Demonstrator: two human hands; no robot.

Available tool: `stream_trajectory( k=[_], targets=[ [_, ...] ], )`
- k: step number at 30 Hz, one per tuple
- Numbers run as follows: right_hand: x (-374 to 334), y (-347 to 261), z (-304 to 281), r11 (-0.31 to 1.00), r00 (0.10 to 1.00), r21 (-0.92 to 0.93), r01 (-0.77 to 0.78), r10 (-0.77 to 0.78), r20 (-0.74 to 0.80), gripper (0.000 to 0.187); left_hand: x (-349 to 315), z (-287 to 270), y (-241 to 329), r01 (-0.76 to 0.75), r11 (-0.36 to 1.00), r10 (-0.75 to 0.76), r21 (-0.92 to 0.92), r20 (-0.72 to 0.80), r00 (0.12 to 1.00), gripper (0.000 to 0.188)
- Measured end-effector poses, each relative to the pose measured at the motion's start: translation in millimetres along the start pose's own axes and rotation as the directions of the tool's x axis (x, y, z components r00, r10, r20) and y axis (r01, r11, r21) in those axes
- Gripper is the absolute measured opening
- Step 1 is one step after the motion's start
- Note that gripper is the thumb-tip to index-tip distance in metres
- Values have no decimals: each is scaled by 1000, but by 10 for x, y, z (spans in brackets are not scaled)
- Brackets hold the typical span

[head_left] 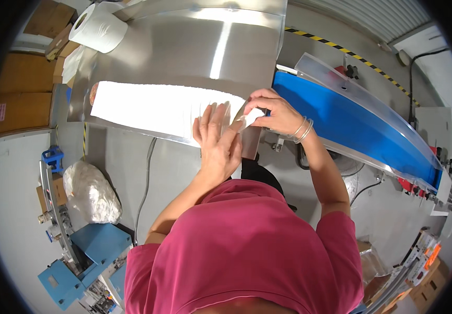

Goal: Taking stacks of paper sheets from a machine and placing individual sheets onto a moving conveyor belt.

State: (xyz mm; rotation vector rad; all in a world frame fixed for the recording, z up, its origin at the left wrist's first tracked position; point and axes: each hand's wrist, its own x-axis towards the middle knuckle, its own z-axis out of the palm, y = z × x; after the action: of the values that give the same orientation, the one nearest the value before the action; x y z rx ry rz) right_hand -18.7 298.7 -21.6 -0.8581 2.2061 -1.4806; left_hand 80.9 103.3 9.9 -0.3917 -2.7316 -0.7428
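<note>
A long row of thin white sheets or pads (pixel 147 107), packed face to face, lies across the shiny metal table (pixel 179 47). I cannot tell whether they are paper or cloth. My left hand (pixel 218 144) rests on the right end of the row with its fingers stretched out, the thumb pointing towards my right hand. At that same end my right hand (pixel 278 112) pinches a small white piece (pixel 252 116) between thumb and fingers. A brown rounded thing (pixel 94 94) touches the row's far left end, mostly hidden behind it.
A large white paper roll (pixel 100 29) stands at the table's back left. To the right runs a blue conveyor belt (pixel 341 115) with a clear guard (pixel 372 94). Cardboard boxes (pixel 24 94), a filled clear plastic bag (pixel 92 193) and a blue machine (pixel 100 243) are on the left.
</note>
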Motion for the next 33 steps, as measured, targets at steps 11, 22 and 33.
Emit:
stream_trajectory(
  k=[11,22,33],
  targets=[
    [-1157,1211,-761,558,323,-108,-823,302,-897,56,-26,65,-89,55,998,-50,34,-144,988,39],
    [-60,69,142,951,975,-265,157,-192,-109,47,-21,46,-82,14,1000,-14,1,-77,997,32],
    [-1159,970,-654,615,287,-47,-787,298,-910,41,-89,20,-242,82,990,-63,111,-167,984,32]
  ],
)
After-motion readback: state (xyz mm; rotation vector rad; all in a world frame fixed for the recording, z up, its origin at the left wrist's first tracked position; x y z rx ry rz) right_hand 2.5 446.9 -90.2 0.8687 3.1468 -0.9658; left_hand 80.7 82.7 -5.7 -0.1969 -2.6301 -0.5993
